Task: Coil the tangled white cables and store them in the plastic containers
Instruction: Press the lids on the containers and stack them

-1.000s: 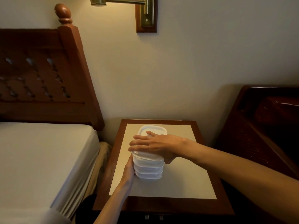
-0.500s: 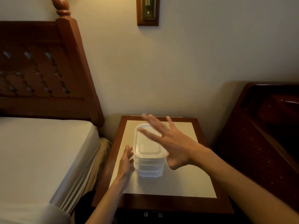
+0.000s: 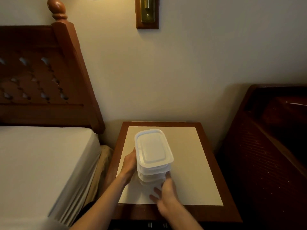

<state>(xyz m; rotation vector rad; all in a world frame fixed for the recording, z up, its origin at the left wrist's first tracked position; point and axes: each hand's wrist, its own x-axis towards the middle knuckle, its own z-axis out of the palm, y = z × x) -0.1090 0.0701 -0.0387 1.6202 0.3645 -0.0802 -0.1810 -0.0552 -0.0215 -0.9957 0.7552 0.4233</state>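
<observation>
Three lidded plastic containers (image 3: 153, 156) sit stacked mid-surface on a wood-rimmed nightstand surface (image 3: 191, 163). Bed (image 3: 41, 163) with a carved headboard (image 3: 41, 77) on the left, dark wooden furniture (image 3: 269, 146) on the right, brass wall lamp (image 3: 147, 12) above. Left hand (image 3: 130, 165) lies flat against the stack's left side, fingers straight. Right hand (image 3: 166, 188) touches the lower front corner, fingers relaxed, gripping nothing.

- Wooden nightstand (image 3: 211, 146), pale inset top, dark brown rim.
- Directly on it: stack of lidded plastic containers (image 3: 153, 156), left of centre.
</observation>
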